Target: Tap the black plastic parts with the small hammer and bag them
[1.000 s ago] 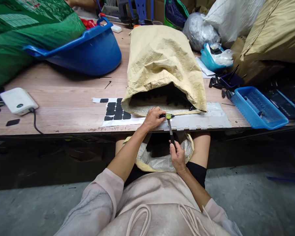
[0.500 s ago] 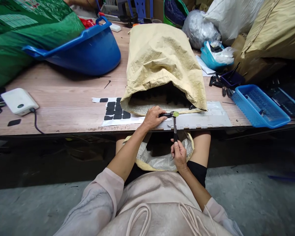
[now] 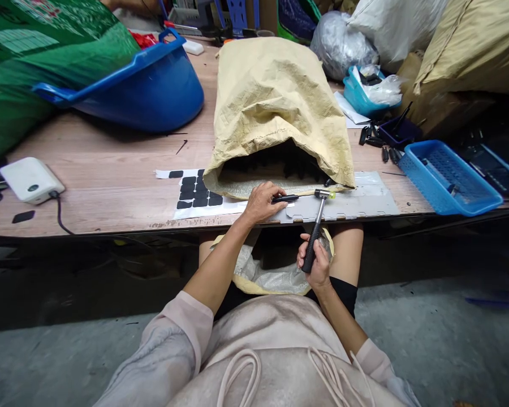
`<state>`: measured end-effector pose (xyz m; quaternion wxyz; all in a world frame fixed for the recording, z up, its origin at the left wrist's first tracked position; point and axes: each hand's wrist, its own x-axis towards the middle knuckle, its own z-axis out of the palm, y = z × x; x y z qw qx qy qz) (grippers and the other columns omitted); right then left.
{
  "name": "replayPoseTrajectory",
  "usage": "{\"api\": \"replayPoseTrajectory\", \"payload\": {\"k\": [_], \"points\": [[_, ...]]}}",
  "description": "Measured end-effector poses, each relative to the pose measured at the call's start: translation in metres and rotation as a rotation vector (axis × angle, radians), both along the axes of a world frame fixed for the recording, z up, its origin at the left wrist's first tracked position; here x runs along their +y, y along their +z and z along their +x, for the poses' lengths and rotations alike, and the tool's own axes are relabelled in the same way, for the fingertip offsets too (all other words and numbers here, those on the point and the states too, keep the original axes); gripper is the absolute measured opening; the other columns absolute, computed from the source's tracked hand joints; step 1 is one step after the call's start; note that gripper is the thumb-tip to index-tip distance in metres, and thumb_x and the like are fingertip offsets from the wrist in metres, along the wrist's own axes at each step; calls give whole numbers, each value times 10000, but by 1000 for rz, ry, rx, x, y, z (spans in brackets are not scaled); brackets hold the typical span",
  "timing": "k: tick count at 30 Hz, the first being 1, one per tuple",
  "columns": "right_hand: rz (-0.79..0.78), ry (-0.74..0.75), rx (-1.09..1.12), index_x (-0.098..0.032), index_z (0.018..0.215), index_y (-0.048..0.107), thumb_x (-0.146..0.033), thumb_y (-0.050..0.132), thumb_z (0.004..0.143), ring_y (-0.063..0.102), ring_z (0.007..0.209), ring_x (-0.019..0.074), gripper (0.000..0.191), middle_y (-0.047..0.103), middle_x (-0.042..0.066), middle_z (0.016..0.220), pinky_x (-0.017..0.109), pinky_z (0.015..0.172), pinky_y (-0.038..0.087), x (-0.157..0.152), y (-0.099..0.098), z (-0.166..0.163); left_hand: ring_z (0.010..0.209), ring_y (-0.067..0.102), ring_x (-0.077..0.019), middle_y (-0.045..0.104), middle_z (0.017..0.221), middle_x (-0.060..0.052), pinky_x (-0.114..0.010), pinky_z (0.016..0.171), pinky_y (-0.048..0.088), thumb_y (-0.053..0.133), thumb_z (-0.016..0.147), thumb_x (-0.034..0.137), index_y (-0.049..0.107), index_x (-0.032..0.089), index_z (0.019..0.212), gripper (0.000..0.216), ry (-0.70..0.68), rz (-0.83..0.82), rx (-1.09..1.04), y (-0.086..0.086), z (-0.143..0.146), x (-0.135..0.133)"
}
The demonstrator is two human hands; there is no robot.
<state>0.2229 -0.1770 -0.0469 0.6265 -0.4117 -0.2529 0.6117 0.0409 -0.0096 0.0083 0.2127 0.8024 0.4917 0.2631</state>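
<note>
My left hand [image 3: 262, 202] rests at the table's front edge, fingers closed on a slim black handle-shaped piece [image 3: 285, 198]. A thin rod seems to extend from its right end. My right hand [image 3: 318, 264] grips a small hammer [image 3: 312, 249] by its black handle. The hammer's head, with a yellow-green face, is to the right of the black piece and apart from it. Beneath them lies a grey sheet [image 3: 343, 212]. Just behind, a yellow sack [image 3: 275, 85] lies with its mouth towards me, dark pieces inside. Another open sack [image 3: 263, 284] sits between my legs.
A blue basin [image 3: 152, 90] and a white device [image 3: 33, 180] with a cable are at left. Black stickers [image 3: 200, 192] lie beside the sack. On the right are a blue basket [image 3: 445, 178] and loose black pieces [image 3: 367, 135]. A person's arm [image 3: 139, 7] shows at the far left.
The hammer head has moved right, away from the end of the black piece, and its handle now slants. My left hand keeps its place on the piece.
</note>
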Motion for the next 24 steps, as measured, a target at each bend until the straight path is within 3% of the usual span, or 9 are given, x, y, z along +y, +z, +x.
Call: {"api": "replayPoseTrajectory", "payload": {"k": [11,16,21,24], "points": [[8,14,-42,-186,1108,687,-602,625,939,497,429,117,454,574,-38,572,219,392,391,2,-11,6,986,595,-246,691,998,-51,-393,919,433,742,874,364,758,227,1018,200,-52,35,-25,3,-2,-2],[12,20,-63,-191,1053,683,-623,615,934,467,419,114,453,548,-44,547,215,386,366,2,-16,7,1093,561,-271,689,1108,-65,-439,1001,401,753,873,376,765,251,1005,183,-141,138,6,6,-4,-39],[13,4,-83,-190,1001,682,-621,616,931,474,424,115,442,554,-38,538,214,395,357,1,-15,7,1250,514,-327,609,1389,-98,-506,1068,388,771,848,320,760,250,997,165,-208,242,111,-9,-6,-89],[8,-3,-92,-195,990,677,-624,614,931,461,416,113,438,550,-40,535,216,391,348,1,-14,7,1330,468,-369,522,1518,-124,-534,1081,380,787,838,336,758,239,1005,195,-209,295,168,-14,-5,-104]]}}
